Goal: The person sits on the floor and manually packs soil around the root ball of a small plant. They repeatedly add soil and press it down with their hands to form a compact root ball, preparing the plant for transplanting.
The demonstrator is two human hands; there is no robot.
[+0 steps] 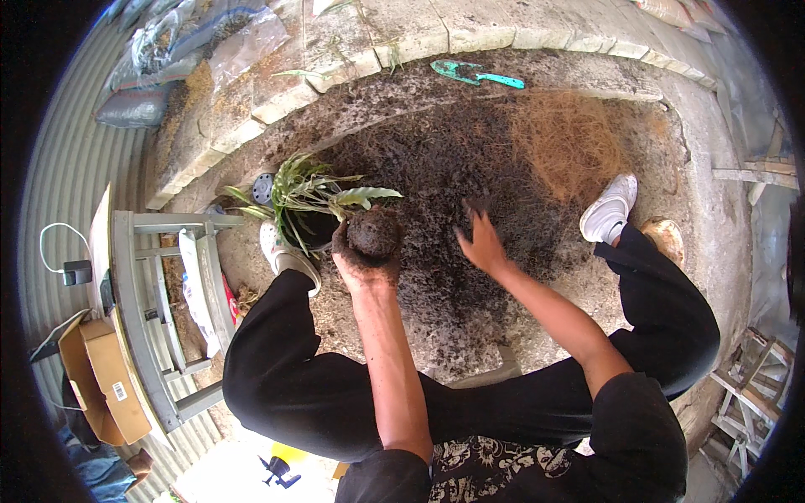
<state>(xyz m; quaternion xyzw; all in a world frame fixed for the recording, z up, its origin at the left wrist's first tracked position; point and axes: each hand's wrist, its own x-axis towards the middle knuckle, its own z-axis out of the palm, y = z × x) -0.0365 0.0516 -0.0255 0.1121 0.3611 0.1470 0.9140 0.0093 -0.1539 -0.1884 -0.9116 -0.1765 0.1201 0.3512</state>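
Note:
My left hand, smeared with soil, is wrapped round the dark root ball of a potted-type plant. The plant's long green and pale leaves spread leftward from the ball, with one striped leaf pointing right. Beneath the leaves sits a black pot, partly hidden. My right hand is over the heap of dark soil, its dirty fingers apart and slightly blurred. Nothing shows in it, and whether it touches the soil I cannot tell.
A turquoise trowel lies beyond the soil. Brown coir fibre is heaped at the right. A small grey pot with holes rests beside the leaves. Paving blocks curve along the back; a wooden frame stands at left.

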